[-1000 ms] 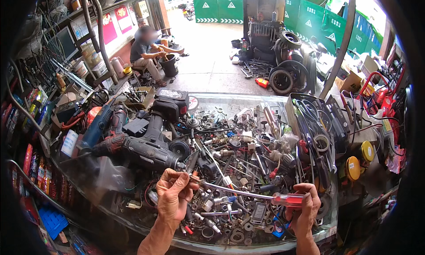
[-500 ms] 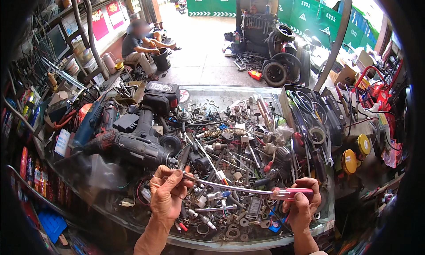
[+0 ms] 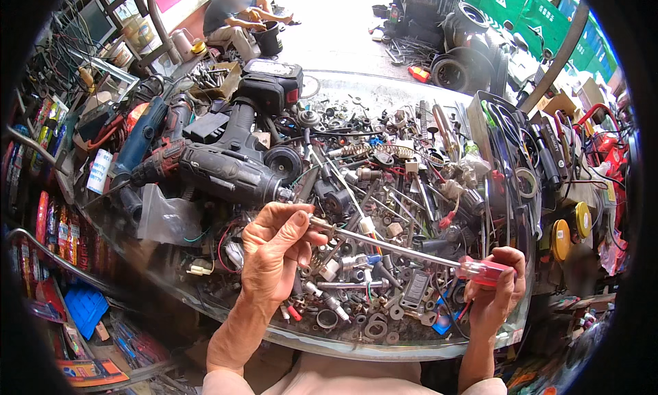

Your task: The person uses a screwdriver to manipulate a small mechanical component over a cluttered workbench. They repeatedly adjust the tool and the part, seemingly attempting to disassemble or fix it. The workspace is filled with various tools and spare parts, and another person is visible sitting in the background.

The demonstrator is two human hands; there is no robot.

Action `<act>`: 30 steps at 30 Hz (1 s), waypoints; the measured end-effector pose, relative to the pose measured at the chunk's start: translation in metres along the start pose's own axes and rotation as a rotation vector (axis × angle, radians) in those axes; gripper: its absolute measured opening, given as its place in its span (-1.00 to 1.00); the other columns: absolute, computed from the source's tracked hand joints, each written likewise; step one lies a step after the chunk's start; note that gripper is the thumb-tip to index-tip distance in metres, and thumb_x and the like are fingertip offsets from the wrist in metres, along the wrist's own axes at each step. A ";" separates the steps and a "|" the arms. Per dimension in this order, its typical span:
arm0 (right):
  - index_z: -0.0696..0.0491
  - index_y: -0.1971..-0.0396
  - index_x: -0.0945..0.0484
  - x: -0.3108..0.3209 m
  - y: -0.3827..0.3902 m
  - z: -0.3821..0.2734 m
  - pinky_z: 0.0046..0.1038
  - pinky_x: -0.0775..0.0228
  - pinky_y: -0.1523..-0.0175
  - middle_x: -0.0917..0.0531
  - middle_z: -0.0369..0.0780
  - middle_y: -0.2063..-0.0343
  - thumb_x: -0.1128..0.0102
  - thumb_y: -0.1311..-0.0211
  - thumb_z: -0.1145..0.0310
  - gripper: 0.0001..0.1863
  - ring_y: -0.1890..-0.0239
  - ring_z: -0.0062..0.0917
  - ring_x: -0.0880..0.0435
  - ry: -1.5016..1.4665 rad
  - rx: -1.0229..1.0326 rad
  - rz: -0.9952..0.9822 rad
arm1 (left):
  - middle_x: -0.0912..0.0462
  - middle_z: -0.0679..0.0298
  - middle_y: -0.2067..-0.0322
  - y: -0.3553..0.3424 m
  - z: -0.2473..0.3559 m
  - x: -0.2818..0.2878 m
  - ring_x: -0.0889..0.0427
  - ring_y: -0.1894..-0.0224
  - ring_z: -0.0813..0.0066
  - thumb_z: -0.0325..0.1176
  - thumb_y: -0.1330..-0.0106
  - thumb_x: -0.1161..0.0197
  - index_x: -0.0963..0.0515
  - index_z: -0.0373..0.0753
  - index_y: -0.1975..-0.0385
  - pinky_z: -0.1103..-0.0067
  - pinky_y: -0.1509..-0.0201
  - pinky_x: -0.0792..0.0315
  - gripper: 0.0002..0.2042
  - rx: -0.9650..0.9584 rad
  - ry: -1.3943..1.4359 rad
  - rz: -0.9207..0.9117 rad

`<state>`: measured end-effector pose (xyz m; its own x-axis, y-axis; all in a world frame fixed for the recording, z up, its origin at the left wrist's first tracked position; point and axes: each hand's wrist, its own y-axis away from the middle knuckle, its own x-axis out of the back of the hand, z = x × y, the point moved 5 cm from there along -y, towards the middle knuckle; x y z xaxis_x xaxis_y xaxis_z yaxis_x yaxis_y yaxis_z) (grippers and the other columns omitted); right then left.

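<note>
- Pinching metal piece (image 3: 323, 225) at left end of screwdriver (image 3: 404, 252) with grip of left hand (image 3: 277, 247): align squarely.
- Clasping handle (image 3: 484, 270) with right hand's (image 3: 497, 289) grip: steady gently.
- Holding both above counter (image 3: 404, 352), toward near edge.

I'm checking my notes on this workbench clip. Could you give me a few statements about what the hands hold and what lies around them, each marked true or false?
1. The right hand holds the red-handled tool by its handle. True.
2. The left hand is well apart from the tool. False: it pinches the tool's far end.
3. The black power drill lies to the left of the loose metal parts. True.
4. The bucket in the background is white. False: it is black.
5. Two round yellow lids show on the right side. True.
</note>
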<state>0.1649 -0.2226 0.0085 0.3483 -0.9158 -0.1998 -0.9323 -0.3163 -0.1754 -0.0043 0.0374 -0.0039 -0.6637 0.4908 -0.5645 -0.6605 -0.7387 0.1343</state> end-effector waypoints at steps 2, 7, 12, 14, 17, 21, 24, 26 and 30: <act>0.21 0.21 -0.35 0.004 -0.002 0.001 -0.69 -0.17 0.72 -0.52 -0.20 0.59 -0.12 -0.22 0.03 -0.52 0.77 -0.71 -0.38 -0.027 -0.087 0.009 | -0.65 0.16 0.49 0.000 0.000 0.001 -0.68 0.48 0.50 -0.46 -0.26 -0.18 -0.53 -0.35 0.26 0.77 0.67 -0.36 -0.87 0.002 -0.002 0.001; 0.20 0.23 -0.37 0.010 -0.001 0.000 -0.73 -0.14 0.70 -0.49 -0.23 0.60 -0.20 -0.16 0.10 -0.55 0.77 -0.73 -0.36 0.045 -0.108 0.019 | -0.66 0.12 0.48 0.001 0.000 -0.001 -0.68 0.50 0.46 -0.46 -0.26 -0.19 -0.53 -0.34 0.28 0.76 0.67 -0.37 -0.89 0.019 0.014 0.017; 0.21 0.20 -0.35 0.002 -0.002 -0.008 -0.68 -0.23 0.67 -0.47 -0.19 0.52 -0.27 -0.05 0.18 -0.53 0.73 -0.69 -0.40 0.016 0.003 0.036 | -0.66 0.09 0.46 0.000 -0.002 0.001 -0.68 0.51 0.45 -0.45 -0.26 -0.19 -0.52 -0.34 0.29 0.75 0.67 -0.36 -0.89 0.035 0.020 0.008; 0.21 0.20 -0.35 0.000 -0.001 -0.008 -0.68 -0.22 0.67 -0.47 -0.18 0.52 -0.25 -0.06 0.15 -0.52 0.74 -0.68 -0.40 -0.001 0.020 0.049 | -0.66 0.09 0.47 0.000 -0.003 0.001 -0.68 0.52 0.46 -0.45 -0.25 -0.20 -0.51 -0.34 0.29 0.75 0.67 -0.36 -0.88 0.039 0.017 0.006; 0.20 0.22 -0.36 0.004 -0.003 -0.004 -0.69 -0.20 0.68 -0.48 -0.19 0.53 -0.20 -0.12 0.12 -0.54 0.75 -0.69 -0.38 -0.016 -0.042 0.047 | -0.66 0.09 0.47 0.001 -0.001 -0.002 -0.67 0.53 0.47 -0.44 -0.25 -0.21 -0.51 -0.34 0.29 0.75 0.68 -0.36 -0.88 0.055 0.005 0.006; 0.17 0.24 -0.37 0.016 -0.002 0.002 -0.73 -0.14 0.68 -0.46 -0.28 0.55 -0.14 -0.21 0.13 -0.62 0.77 -0.77 -0.31 0.063 -0.202 0.122 | -0.65 0.08 0.48 0.002 0.000 -0.002 -0.66 0.55 0.50 -0.44 -0.25 -0.21 -0.51 -0.34 0.31 0.76 0.69 -0.34 -0.88 0.067 0.002 0.006; 0.16 0.24 -0.37 0.013 -0.003 -0.001 -0.73 -0.14 0.68 -0.44 -0.29 0.54 -0.19 -0.18 0.16 -0.62 0.76 -0.78 -0.32 0.043 -0.086 0.099 | -0.65 0.07 0.49 0.002 0.000 -0.004 -0.66 0.55 0.51 -0.44 -0.25 -0.21 -0.50 -0.34 0.33 0.75 0.70 -0.32 -0.89 0.083 0.008 -0.019; 0.17 0.20 -0.35 0.005 -0.002 -0.006 -0.70 -0.18 0.68 -0.44 -0.26 0.52 -0.24 -0.13 0.17 -0.58 0.75 -0.74 -0.34 0.008 -0.001 0.098 | -0.65 0.06 0.49 0.001 -0.002 -0.003 -0.66 0.55 0.50 -0.45 -0.25 -0.21 -0.50 -0.33 0.34 0.75 0.70 -0.33 -0.90 0.087 0.007 -0.022; 0.19 0.18 -0.34 0.004 -0.002 -0.009 -0.69 -0.21 0.68 -0.44 -0.22 0.53 -0.24 -0.10 0.14 -0.53 0.75 -0.70 -0.36 -0.035 0.028 0.068 | -0.65 0.03 0.48 0.001 -0.001 -0.003 -0.66 0.55 0.49 -0.45 -0.25 -0.21 -0.50 -0.33 0.35 0.76 0.70 -0.33 -0.91 0.071 0.030 -0.031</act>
<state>0.1674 -0.2279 0.0163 0.2883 -0.9255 -0.2458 -0.9509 -0.2466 -0.1871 -0.0024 0.0342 -0.0031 -0.6321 0.4981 -0.5936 -0.7045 -0.6884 0.1726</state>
